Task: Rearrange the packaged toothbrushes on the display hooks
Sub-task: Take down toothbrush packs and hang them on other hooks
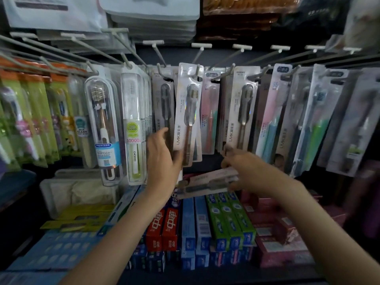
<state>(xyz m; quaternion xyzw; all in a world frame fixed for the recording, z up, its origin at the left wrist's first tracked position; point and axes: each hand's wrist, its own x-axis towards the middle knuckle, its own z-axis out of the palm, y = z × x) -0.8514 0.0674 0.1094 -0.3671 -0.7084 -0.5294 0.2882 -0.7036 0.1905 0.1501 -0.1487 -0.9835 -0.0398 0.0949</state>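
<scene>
A row of packaged toothbrushes hangs from white display hooks (197, 69) across the view. My left hand (162, 151) grips the lower end of a white LMK toothbrush pack (186, 112) that hangs tilted at the centre hook. My right hand (244, 169) holds another toothbrush pack (207, 183) lying roughly flat, below the hanging row and above the shelf. A matching LMK pack (240, 112) hangs just right of centre. Clear-cased toothbrushes (103, 128) hang to the left.
Toothpaste boxes (205, 227) in red, blue and green fill the shelf below my hands. Green children's toothbrush packs (35, 112) hang far left, blue and green ones (312, 124) far right. Bagged goods sit above the hooks. A clear plastic tub (67, 190) stands lower left.
</scene>
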